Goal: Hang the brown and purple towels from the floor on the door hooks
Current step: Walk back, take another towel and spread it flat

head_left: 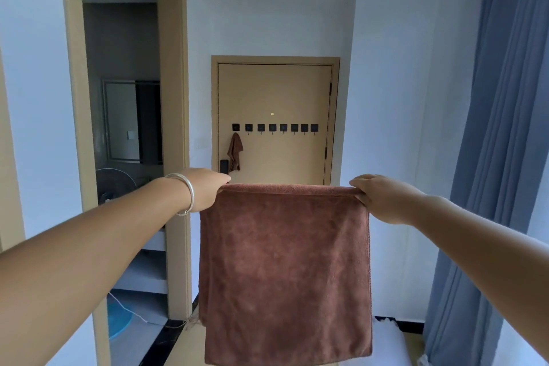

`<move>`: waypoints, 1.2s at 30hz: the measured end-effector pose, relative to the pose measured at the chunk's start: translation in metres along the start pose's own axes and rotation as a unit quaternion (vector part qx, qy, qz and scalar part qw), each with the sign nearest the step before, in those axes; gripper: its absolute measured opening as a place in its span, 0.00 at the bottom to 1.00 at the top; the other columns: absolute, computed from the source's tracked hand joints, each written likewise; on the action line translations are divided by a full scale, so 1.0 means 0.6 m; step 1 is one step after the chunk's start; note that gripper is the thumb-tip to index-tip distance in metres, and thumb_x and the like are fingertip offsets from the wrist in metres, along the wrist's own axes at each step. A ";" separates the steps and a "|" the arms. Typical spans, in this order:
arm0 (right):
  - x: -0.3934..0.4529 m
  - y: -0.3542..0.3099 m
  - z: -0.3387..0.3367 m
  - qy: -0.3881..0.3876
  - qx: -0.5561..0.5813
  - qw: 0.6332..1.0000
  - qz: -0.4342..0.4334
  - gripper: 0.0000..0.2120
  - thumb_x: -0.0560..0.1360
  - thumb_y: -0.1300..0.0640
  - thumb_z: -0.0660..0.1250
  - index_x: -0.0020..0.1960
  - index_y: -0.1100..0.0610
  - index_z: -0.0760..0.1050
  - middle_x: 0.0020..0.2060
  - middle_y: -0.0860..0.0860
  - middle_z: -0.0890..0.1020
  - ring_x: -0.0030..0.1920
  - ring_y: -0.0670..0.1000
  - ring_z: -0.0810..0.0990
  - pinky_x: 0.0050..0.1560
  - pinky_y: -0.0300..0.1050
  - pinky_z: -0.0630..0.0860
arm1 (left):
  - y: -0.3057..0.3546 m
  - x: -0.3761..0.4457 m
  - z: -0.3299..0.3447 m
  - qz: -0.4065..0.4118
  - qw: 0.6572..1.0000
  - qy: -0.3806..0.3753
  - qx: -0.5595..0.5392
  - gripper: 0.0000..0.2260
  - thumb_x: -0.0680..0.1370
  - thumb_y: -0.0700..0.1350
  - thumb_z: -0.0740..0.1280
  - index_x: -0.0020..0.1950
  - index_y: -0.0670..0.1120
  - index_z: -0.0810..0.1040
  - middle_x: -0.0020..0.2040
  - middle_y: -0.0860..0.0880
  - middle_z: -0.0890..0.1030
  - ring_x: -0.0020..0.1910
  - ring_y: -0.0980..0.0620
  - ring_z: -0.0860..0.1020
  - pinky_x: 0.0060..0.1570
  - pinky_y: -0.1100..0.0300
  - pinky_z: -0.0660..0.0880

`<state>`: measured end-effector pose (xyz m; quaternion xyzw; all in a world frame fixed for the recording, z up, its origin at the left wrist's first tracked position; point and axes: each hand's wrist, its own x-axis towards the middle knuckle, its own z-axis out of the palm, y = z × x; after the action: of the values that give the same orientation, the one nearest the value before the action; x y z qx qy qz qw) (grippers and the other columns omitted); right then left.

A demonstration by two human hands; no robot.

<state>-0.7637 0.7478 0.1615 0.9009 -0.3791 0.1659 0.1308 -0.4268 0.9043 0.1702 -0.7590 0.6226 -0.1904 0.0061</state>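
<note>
Head view: both hands hold a brown towel [285, 264] spread at chest height, well short of the door [274, 92]. The left hand [205, 187] pinches its top left corner and the right hand [378, 197] its top right corner, so the cloth hangs flat between them. On the door runs a row of hooks [274, 128]; the leftmost already carries a small brown cloth [235, 151], the others look free. No purple towel shows. The step in hand seems to be carrying this towel over; next comes walking closer, gathering an edge and looping it over a free hook.
</note>
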 end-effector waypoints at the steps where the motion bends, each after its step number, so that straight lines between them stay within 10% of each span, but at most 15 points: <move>1: 0.026 -0.004 0.009 -0.002 -0.003 1.000 -0.004 0.13 0.83 0.52 0.53 0.55 0.52 0.75 0.52 0.47 0.77 0.54 0.50 0.76 0.50 0.45 0.74 | -0.015 0.018 0.011 -0.002 1.000 -0.001 0.000 0.08 0.76 0.34 0.54 0.44 0.46 0.68 0.34 0.49 0.70 0.32 0.52 0.67 0.31 0.59 0.62; 27: 0.471 0.088 0.226 -0.002 0.018 0.999 -0.030 0.13 0.82 0.53 0.53 0.44 0.50 0.72 0.40 0.42 0.72 0.41 0.43 0.73 0.36 0.38 0.68 | -0.156 0.399 0.190 -0.024 0.999 -0.033 0.009 0.09 0.78 0.36 0.54 0.44 0.49 0.68 0.35 0.52 0.70 0.33 0.54 0.67 0.31 0.60 0.61; 36: 0.636 0.208 0.284 0.014 0.054 0.998 -0.032 0.12 0.82 0.53 0.53 0.52 0.50 0.76 0.47 0.45 0.76 0.48 0.48 0.76 0.47 0.44 0.72 | -0.158 0.593 0.209 -0.037 0.999 -0.006 0.014 0.11 0.78 0.39 0.54 0.47 0.53 0.72 0.36 0.53 0.74 0.35 0.52 0.72 0.33 0.59 0.65</move>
<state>-0.5694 0.3577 0.1717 0.9159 -0.3390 0.1939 0.0927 -0.2460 0.5600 0.1776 -0.7825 0.5913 -0.1944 0.0131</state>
